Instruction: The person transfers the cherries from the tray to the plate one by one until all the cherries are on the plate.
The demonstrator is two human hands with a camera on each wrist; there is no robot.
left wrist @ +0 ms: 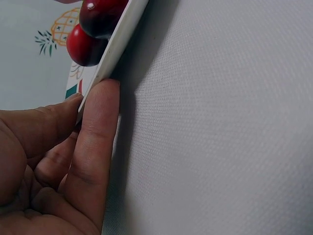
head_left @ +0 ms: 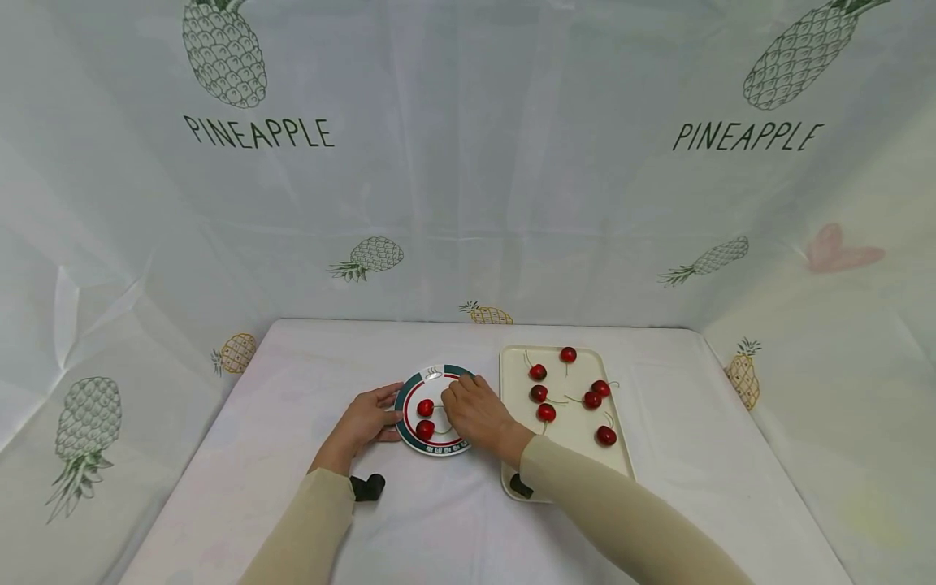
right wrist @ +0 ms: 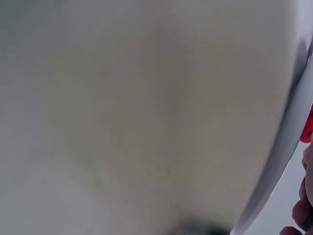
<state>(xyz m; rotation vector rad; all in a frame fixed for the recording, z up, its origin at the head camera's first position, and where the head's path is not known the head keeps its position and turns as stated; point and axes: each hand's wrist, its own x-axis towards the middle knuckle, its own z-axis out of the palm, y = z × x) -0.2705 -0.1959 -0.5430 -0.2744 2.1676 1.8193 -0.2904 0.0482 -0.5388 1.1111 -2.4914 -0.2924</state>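
Left hand [head_left: 360,424] pinches the rim of the teal-banded plate [head_left: 455,372] between thumb and finger; whether the right hand [head_left: 478,414], over the opposite side, grips anything cannot be told. Tilting that rim could roll the two cherries [head_left: 425,408] off. They lie between the hands; seven more cherries [head_left: 546,413] occupy the cream tray [head_left: 582,374], farther right.

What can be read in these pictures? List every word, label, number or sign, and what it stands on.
"PINEAPPLE": on the hanging cloth, upper left in the head view.
"PINEAPPLE": on the same cloth, upper right.
Marks along the near rim of the plate: too small to read.
No other readable text in any view.
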